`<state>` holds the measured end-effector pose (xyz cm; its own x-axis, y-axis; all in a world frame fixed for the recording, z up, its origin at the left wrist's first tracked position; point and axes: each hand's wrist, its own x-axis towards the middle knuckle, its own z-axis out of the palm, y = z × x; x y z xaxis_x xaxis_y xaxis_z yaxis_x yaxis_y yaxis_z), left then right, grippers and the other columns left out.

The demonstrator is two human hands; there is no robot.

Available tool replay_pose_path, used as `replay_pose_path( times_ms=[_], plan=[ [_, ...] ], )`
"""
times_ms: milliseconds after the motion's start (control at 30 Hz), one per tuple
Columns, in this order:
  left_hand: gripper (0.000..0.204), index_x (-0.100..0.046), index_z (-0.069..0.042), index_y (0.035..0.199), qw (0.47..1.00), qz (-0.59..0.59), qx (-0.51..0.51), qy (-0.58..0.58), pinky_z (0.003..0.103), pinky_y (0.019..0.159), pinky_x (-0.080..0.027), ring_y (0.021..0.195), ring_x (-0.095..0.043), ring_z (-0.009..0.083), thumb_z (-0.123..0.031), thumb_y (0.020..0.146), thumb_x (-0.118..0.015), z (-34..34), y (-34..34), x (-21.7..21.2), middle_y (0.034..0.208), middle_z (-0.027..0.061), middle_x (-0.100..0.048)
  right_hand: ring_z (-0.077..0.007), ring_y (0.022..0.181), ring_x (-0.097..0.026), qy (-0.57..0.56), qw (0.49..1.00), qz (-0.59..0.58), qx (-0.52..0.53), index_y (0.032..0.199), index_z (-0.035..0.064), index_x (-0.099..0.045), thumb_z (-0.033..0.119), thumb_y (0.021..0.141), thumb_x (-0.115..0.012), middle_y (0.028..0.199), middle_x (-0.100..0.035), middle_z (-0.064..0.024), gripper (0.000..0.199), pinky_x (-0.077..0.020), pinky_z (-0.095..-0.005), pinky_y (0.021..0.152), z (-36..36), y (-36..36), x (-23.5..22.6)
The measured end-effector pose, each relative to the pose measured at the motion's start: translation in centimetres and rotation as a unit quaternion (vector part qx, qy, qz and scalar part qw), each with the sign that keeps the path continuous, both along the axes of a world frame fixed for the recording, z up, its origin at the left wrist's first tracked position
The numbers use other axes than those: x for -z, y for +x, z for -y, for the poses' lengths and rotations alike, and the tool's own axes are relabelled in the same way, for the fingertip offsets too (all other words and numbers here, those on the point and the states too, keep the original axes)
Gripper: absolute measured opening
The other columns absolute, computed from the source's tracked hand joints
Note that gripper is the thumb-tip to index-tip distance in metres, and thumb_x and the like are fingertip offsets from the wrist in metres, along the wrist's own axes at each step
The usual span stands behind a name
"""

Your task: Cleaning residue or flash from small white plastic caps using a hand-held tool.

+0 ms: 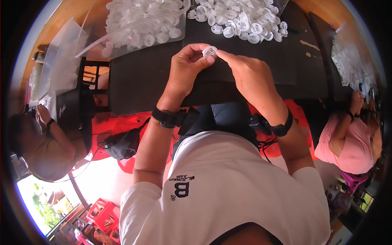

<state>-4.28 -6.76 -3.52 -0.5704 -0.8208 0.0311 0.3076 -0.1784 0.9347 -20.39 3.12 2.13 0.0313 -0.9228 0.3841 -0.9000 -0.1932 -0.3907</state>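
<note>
A small round white plastic part point(210, 51) with a raised square shape in its middle is held over the near side of a black-topped table point(155, 81). My left hand point(185, 67) pinches it between thumb and index finger. From the right, the index fingertip of my right hand point(253, 73) touches the part's edge. The other fingers of that hand are curled under, and its thumb is hidden, so anything inside them cannot be seen. Both my wrists wear black bands with small boxes on them.
A clear plastic bin point(175, 29) full of similar white parts stands at the far left, beside a loose heap of them point(245, 22). One person point(53, 139) sits at left, another in pink point(347, 141) at right. A red plastic stool point(102, 214) is at lower left.
</note>
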Motion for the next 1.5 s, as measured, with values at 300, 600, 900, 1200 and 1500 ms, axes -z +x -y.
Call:
replay_pose_path(
  times_ms=[300,600,900,1200,1500],
  plan=[
    [0.029,-0.059,-0.002,0.120,0.998,-0.044,0.020,0.046,0.033,0.101,-0.050,0.108,-0.062,0.0169,-0.002,0.092,-0.065,0.1,0.8,-0.2,0.115,0.0080,-0.064,-0.0327,0.073,-0.067,0.001,0.997,0.071,0.027,0.118,0.0117,-0.066,0.002,0.086,-0.057,0.089,-0.070,-0.0131,0.034,-0.0541,-0.0410,0.060,-0.9,0.1,-0.4],
    [0.030,-0.060,-0.002,0.119,0.997,-0.057,0.020,0.040,0.031,0.098,-0.051,0.107,-0.062,0.0152,-0.001,0.090,-0.067,0.2,0.7,0.2,0.113,0.0073,-0.065,-0.0347,0.072,-0.067,0.009,0.996,0.087,0.013,0.117,0.0098,-0.065,0.001,0.086,-0.057,0.084,-0.069,-0.0140,0.033,-0.0535,-0.0433,0.060,-0.2,0.9,-0.3],
    [0.029,-0.062,-0.001,0.116,1.000,-0.008,0.006,-0.008,0.029,0.094,-0.053,0.102,-0.064,0.0139,0.001,0.088,-0.069,0.1,0.3,0.1,0.110,0.0072,-0.066,-0.0364,0.067,-0.065,0.035,0.999,0.027,0.017,0.114,0.0094,-0.062,0.002,0.086,-0.057,0.075,-0.066,-0.0155,0.029,-0.0513,-0.0449,0.057,0.4,0.4,-0.4],
    [0.029,-0.059,-0.001,0.114,1.000,-0.003,0.015,-0.012,0.027,0.091,-0.053,0.101,-0.064,0.0139,-0.002,0.087,-0.071,-0.3,0.4,-0.4,0.107,0.0063,-0.067,-0.0345,0.070,-0.066,0.067,0.991,0.109,0.047,0.113,0.0066,-0.067,0.008,0.085,-0.068,0.079,-0.067,-0.0165,0.028,-0.0513,-0.0401,0.061,-1.2,-0.3,-2.0],
    [0.033,-0.062,0.002,0.117,1.000,0.000,0.014,-0.018,0.028,0.089,-0.053,0.099,-0.065,0.0143,-0.001,0.086,-0.072,-1.1,0.3,-1.3,0.107,0.0094,-0.069,-0.0048,0.056,-0.055,0.119,0.854,0.505,-0.021,0.108,0.0012,-0.066,0.006,0.089,-0.066,0.077,-0.067,-0.0034,0.019,-0.0427,-0.0220,0.047,1.9,-0.3,2.4]
  ],
)
